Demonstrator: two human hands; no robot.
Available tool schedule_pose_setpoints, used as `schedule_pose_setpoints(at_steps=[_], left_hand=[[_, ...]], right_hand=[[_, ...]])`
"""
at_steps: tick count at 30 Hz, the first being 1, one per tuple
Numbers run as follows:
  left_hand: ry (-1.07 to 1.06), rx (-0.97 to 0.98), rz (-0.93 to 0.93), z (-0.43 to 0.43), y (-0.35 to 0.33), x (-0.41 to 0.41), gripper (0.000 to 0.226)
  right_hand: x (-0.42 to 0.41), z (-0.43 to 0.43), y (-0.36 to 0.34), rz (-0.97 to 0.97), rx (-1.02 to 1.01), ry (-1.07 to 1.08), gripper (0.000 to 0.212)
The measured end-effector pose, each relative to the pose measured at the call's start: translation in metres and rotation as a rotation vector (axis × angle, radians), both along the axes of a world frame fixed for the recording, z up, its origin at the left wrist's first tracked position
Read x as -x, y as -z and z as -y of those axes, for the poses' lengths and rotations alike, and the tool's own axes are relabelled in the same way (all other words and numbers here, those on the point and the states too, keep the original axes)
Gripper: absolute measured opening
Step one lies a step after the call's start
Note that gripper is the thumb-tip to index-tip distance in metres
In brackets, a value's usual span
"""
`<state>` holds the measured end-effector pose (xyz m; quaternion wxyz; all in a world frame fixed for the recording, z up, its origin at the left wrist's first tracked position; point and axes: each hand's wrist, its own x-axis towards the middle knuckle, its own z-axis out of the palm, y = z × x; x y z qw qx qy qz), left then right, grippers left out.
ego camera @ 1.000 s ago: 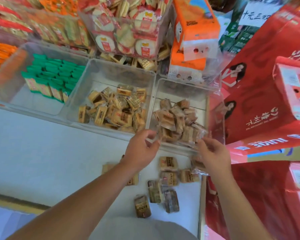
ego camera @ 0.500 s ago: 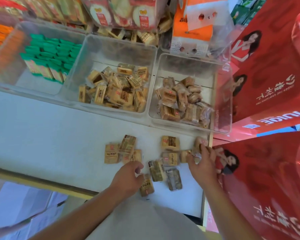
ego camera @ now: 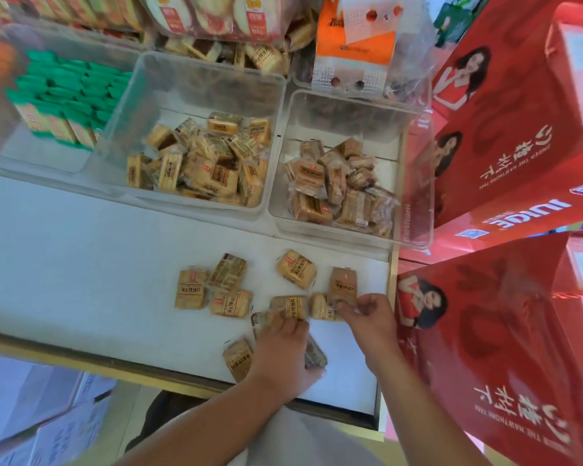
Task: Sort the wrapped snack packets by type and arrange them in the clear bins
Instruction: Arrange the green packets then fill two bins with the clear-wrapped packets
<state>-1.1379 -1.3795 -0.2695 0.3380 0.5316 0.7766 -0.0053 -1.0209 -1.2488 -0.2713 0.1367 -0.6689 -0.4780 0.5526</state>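
a person leans over a white tabletop [ego camera: 81,264] with about ten loose packets [ego camera: 191,290] scattered near its right end. the left hand [ego camera: 283,354] lies palm down over a few of them, fingertips on a tan packet [ego camera: 292,306]; i cannot tell whether it grips that one or only presses on it. a dark packet [ego camera: 317,356] pokes out from under the palm on the right, and another lies just beside the wrist on the left. the right hand [ego camera: 372,317] has its fingers curled at the near edge of a brown packet [ego camera: 342,282] and pinches it, close to the tabletop's right edge.

behind the loose ones stand three clear bins side by side. the middle bin [ego camera: 212,82] holds a heap of yellowish packets, the right bin [ego camera: 350,119] holds a heap of browner ones, and the left bin [ego camera: 48,156] holds rows of green-topped packets standing upright. red cartons [ego camera: 505,156] are stacked just beside the tabletop on the right, and an orange pack [ego camera: 354,38] sits behind the right bin.
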Motion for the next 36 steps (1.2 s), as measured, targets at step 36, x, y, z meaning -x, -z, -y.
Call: schedule_pose_setpoints(at_steps=[36], left_hand=[[-0.306,-0.761,0.504,-0.040,-0.102,0.087,0.034]], right_hand=[[0.066,-0.018,-0.124,-0.634,0.184,-0.005,0.066]])
